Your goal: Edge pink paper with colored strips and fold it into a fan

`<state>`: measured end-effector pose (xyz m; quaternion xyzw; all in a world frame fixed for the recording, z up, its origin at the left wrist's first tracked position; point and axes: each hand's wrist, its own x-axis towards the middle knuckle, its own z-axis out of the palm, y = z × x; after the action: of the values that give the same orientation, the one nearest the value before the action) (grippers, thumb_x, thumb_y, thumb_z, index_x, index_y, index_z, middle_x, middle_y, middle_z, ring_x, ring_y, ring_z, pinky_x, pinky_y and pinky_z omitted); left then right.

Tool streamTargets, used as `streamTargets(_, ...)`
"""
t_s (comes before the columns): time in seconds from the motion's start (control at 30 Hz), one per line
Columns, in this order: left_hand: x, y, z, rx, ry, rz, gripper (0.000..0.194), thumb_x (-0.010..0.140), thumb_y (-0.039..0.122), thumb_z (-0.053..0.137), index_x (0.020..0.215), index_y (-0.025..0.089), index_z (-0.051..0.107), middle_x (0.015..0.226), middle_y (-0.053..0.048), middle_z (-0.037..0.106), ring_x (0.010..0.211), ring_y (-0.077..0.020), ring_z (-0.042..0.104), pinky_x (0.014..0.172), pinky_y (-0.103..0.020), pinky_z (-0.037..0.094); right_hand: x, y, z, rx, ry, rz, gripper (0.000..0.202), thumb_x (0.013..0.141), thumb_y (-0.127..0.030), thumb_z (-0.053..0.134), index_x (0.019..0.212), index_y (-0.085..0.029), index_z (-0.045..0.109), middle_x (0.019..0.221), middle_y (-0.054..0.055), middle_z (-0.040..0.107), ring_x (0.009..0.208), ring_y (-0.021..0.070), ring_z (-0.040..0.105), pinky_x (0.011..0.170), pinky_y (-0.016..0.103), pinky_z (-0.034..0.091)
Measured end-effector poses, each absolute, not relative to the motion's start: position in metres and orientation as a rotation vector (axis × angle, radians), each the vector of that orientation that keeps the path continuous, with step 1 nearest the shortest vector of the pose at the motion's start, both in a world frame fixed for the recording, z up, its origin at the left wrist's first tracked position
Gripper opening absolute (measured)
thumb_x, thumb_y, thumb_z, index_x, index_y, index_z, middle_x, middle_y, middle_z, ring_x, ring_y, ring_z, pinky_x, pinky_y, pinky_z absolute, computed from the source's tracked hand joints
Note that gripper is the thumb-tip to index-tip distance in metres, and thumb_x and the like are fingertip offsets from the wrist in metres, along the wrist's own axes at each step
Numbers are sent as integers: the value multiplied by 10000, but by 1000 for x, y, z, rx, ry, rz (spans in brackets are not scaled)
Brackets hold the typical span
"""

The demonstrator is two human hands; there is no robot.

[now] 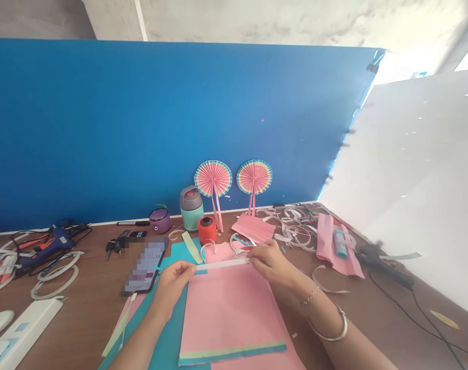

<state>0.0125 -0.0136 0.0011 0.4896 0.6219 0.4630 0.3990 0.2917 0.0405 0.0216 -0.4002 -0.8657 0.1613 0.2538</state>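
A narrow white strip (223, 264) is stretched between my two hands along the far edge of a pink paper sheet (229, 308). My left hand (175, 282) pinches its left end, fingers closed. At the other end, my right hand (271, 263) is closed on the strip; a thin pointed shiny piece shows by its fingertips, too small to name. Green and blue bands (234, 353) line the sheet's near edge. Beneath lies blue paper (162, 318). Just beyond my hands are a light green strip (192, 247) and curled white strips.
Two round pleated paper fans (213, 178) lean against the blue partition (141, 128). A red container (207, 230), a teal flask (191, 208) and a purple pot (160, 220) stand nearby. Left are a phone (147, 267), a glue gun (56, 244) and a power strip (29, 334).
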Motion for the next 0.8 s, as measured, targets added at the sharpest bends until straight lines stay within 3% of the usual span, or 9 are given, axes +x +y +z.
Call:
streamTargets(0.13, 7, -10, -2, 1269, 1634, 1088, 315, 660, 488, 630, 703, 179, 673, 745, -39, 692, 765, -231, 620, 711, -314, 470, 306, 42, 27, -1154, -2395, 463, 282, 829, -199, 421, 588, -191, 567, 537, -28, 503, 576, 124, 425, 813, 322, 356)
streamTargets(0.37, 4, -9, 0, 1427, 1777, 1000, 311, 663, 468, 552, 704, 190, 685, 782, -57, 724, 794, -261, 646, 710, -331, 479, 312, 41, 33, -1387, -2567, 509, 282, 714, -98, 409, 449, -170, 346, 482, -53, 232, 517, 104, 193, 650, 264, 291)
streamTargets(0.8, 4, -8, -5, 1501, 1858, 877, 238, 657, 386, 503, 663, 195, 645, 652, -40, 675, 687, -243, 638, 602, -301, 455, 319, 49, 10, -1403, -2348, 624, 238, 695, -199, 552, 478, -183, 455, 516, -24, 402, 496, 100, 355, 460, 225, 239)
